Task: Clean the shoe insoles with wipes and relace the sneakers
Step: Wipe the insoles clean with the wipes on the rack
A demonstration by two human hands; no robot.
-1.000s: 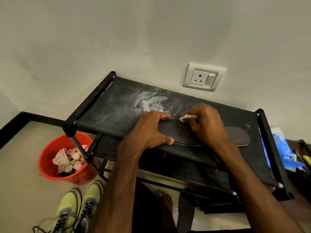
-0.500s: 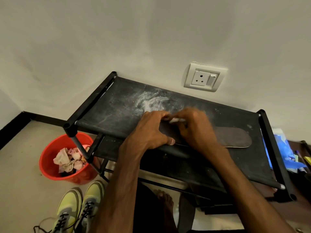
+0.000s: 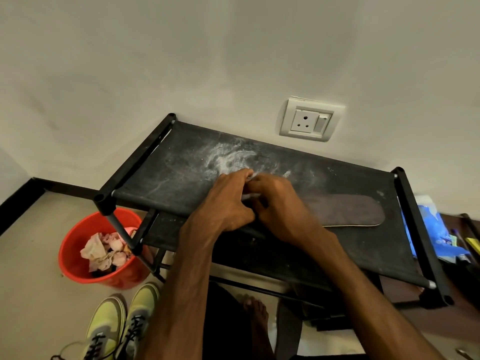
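A dark brown insole (image 3: pixel 345 210) lies flat on the top shelf of the black fabric shoe rack (image 3: pixel 179 162). My left hand (image 3: pixel 226 201) presses down on its left end. My right hand (image 3: pixel 280 203) is bunched right against the left one, gripping a small white wipe (image 3: pixel 250 195) of which only a sliver shows between the fingers. The left half of the insole is hidden under both hands. A pair of yellow-green sneakers (image 3: pixel 122 323) with dark laces stands on the floor at the bottom left.
A red bucket (image 3: pixel 75 245) with crumpled used wipes sits on the floor left of the rack. A wall socket (image 3: pixel 310 122) is behind the rack. A blue packet (image 3: pixel 433 229) lies to the right. White dust marks the shelf. My bare foot (image 3: pixel 255 318) is below.
My right hand has slid leftward along the insole with the wipe until it meets my left hand, uncovering more of the insole's right half. The left hand has stayed put.
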